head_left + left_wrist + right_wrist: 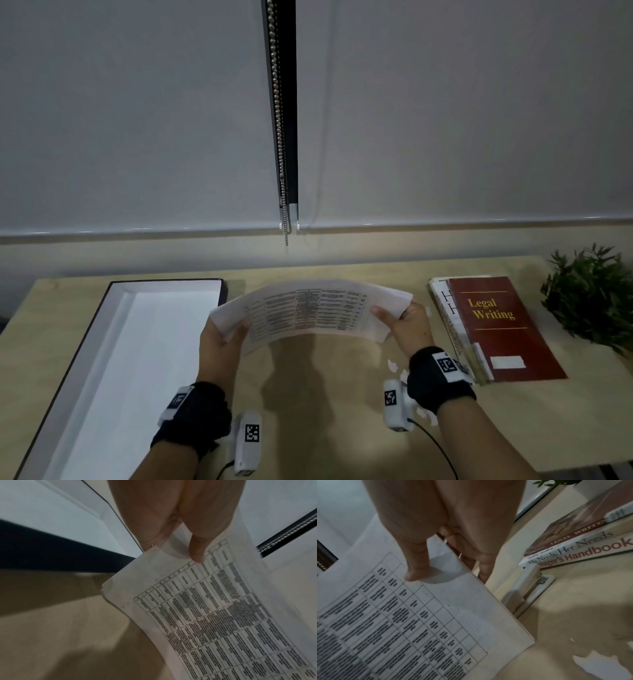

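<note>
A thin stack of white printed sheets (310,310) with a table of text hangs bowed upward in the air over the wooden desk (342,394). My left hand (219,337) pinches its left end, thumb on top and fingers beneath, as the left wrist view shows on the sheets (214,615). My right hand (404,325) pinches the right end the same way; the right wrist view shows the thumb on the paper (436,615) and fingers curled under its edge.
An open shallow box (113,363) with a white inside and dark rim lies at the left. Books stacked at the right have a red Legal Writing book (500,325) on top. A white stapler (527,588) lies by the books. Torn paper scraps (604,666) and a green plant (592,294) sit nearby.
</note>
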`<act>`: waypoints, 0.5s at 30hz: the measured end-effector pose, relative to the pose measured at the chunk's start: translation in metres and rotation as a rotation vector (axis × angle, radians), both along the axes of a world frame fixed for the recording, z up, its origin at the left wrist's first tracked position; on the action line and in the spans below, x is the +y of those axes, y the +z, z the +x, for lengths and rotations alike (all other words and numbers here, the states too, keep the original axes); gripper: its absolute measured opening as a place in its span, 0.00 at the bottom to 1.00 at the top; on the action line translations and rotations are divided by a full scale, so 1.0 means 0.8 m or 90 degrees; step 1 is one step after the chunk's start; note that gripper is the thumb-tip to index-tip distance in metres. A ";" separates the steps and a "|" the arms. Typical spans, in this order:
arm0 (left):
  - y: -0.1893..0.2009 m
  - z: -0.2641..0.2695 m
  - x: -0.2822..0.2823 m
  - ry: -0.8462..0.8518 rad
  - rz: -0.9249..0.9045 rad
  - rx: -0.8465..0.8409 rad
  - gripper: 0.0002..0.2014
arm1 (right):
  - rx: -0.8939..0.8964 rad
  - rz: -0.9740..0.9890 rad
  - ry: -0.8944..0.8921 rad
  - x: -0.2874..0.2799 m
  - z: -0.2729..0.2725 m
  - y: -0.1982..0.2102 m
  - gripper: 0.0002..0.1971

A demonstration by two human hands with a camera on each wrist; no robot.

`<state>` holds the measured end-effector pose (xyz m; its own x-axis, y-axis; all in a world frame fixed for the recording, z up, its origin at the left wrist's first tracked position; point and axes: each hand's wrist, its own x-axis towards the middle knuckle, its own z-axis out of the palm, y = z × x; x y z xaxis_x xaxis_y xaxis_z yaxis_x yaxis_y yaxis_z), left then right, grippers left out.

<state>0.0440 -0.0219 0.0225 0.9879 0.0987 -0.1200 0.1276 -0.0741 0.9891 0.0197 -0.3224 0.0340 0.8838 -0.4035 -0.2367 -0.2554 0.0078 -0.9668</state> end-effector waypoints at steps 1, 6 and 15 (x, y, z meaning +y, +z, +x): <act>-0.006 0.002 0.001 -0.001 0.017 0.003 0.10 | 0.002 -0.006 0.002 0.000 0.002 -0.001 0.09; 0.013 0.017 -0.001 0.008 0.033 0.027 0.13 | 0.012 -0.029 -0.010 -0.011 0.010 0.011 0.08; 0.203 0.049 -0.021 -0.147 0.434 -0.258 0.02 | -0.108 -0.393 0.194 0.034 0.015 0.156 0.46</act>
<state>0.0835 -0.0384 0.1848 0.9460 -0.1896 0.2628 -0.3212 -0.6549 0.6841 0.0314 -0.2952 0.1584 0.9832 -0.1479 0.1065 -0.0042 -0.6025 -0.7981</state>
